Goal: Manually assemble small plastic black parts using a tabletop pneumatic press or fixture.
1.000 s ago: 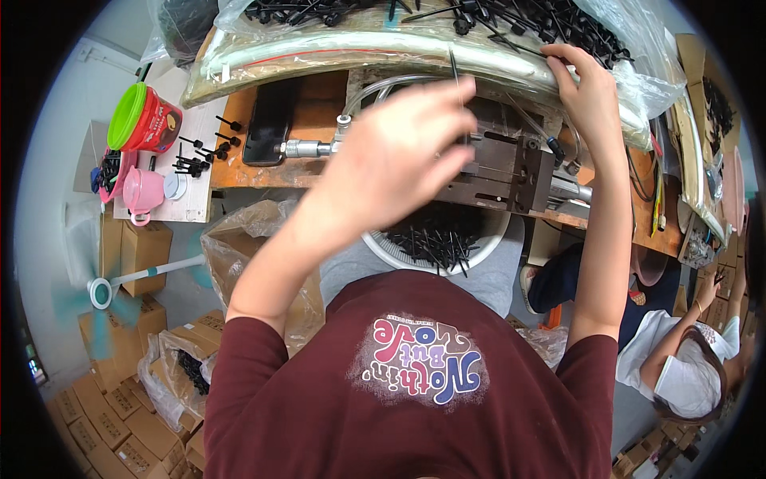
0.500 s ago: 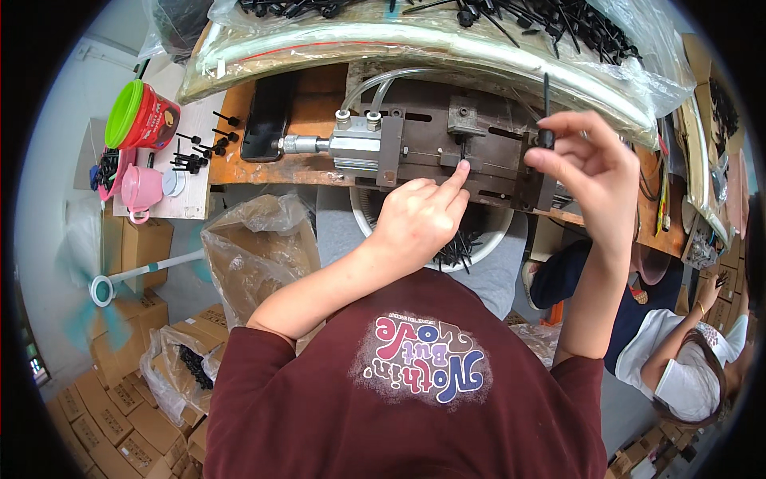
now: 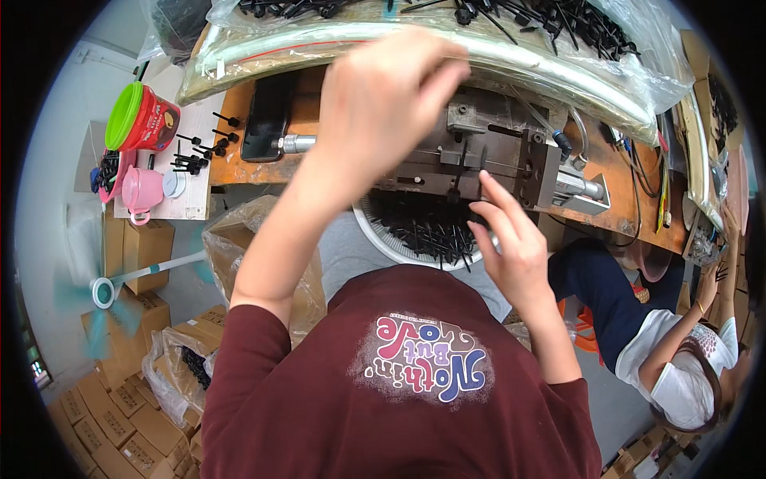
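My left hand point(image 3: 383, 100) is raised over the left part of a metal clamping fixture point(image 3: 431, 177), smeared by motion. Its fingers curl toward the long plastic-wrapped bundle; whether they hold anything is unclear. At the fixture's near edge, my right hand point(image 3: 515, 247) has bent fingers around a black knob-headed stem point(image 3: 483, 156), whose thin blurred end points up past the index fingertip. Another dark stemmed piece point(image 3: 455, 191) sits in the fixture beside it. Below, a white round basket point(image 3: 375, 239) on my lap holds many black stemmed pieces.
A clear plastic bag of black pieces point(image 3: 558, 28) lies beyond the wrapped bundle point(image 3: 550, 72). On the left stand a phone point(image 3: 267, 116), a red tub point(image 3: 155, 120), a pink cup point(image 3: 142, 190) and loose black pieces point(image 3: 190, 164). A co-worker point(image 3: 678, 351) sits at right.
My left hand has left the fixture, moving up and slightly left across it. My right hand has come down and left to the fixture with the black stemmed piece. More of the basket shows.
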Available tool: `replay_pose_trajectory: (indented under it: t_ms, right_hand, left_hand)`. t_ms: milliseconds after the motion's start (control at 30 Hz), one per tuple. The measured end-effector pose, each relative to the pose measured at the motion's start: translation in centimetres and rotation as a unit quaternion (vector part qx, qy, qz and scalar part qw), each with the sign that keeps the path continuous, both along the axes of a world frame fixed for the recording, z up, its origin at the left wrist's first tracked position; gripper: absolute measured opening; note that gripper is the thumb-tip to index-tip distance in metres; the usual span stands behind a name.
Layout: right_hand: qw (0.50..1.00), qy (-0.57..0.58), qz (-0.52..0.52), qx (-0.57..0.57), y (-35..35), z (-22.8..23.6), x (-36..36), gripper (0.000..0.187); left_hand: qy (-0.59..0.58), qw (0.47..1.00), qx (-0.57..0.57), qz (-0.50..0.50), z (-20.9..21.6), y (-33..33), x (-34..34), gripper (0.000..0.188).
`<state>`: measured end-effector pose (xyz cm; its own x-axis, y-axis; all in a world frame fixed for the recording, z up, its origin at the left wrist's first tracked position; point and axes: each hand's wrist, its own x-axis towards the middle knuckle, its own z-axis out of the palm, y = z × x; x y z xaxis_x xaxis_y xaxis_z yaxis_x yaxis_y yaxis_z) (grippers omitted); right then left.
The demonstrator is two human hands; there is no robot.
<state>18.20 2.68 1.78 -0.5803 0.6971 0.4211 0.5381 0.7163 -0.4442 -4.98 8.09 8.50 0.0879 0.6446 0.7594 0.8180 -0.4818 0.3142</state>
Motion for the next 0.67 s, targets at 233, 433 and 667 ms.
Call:
replay_pose_trajectory:
  t_ms: [233, 433, 667]
  right_hand:
    - [0.987, -0.142, -0.015, 0.069, 0.4, -0.8, -2.7, 0.021]
    - [0.986, -0.158, -0.015, 0.051, 1.1, -0.2, -2.6, 0.024]
    - [1.000, -0.015, 0.013, -0.018, 6.0, 3.8, -2.1, 0.028]
  left_hand:
    - [0.106, 0.983, -0.036, 0.143, -0.3, 10.6, -1.8, 0.017]
    - [0.085, 0.993, -0.022, 0.079, 0.9, 10.0, -1.6, 0.016]
    - [-0.003, 0.997, -0.038, -0.063, 3.1, 1.9, -0.1, 0.028]
